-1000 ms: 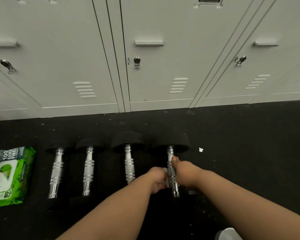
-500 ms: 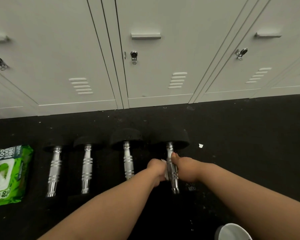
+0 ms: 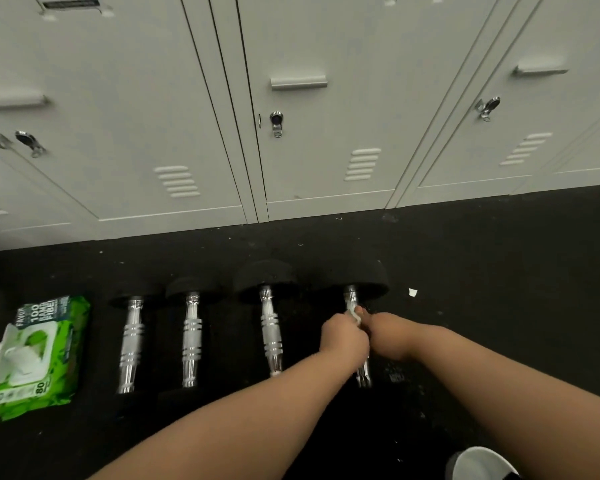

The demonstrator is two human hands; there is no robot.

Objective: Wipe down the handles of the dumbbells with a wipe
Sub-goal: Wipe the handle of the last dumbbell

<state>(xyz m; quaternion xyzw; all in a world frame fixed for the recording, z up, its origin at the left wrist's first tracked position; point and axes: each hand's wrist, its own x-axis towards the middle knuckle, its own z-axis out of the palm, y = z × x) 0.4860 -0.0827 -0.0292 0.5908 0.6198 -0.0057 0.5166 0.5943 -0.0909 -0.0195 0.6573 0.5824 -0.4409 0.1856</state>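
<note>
Both hands, left hand and right hand, closed round small white wipe on rightmost chrome dumbbell handle; three other chrome handles apparently left.

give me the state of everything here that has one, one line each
wipes pack: lying flat on the floor, flip lid open, a wipe poking out
three left dumbbells: lying side by side, untouched
rightmost dumbbell: lying on the floor, handle gripped by both hands
wipe: bunched against that handle between the hands
left hand: closed on wipe and handle
right hand: closed on the handle
locker doors: shut
</note>
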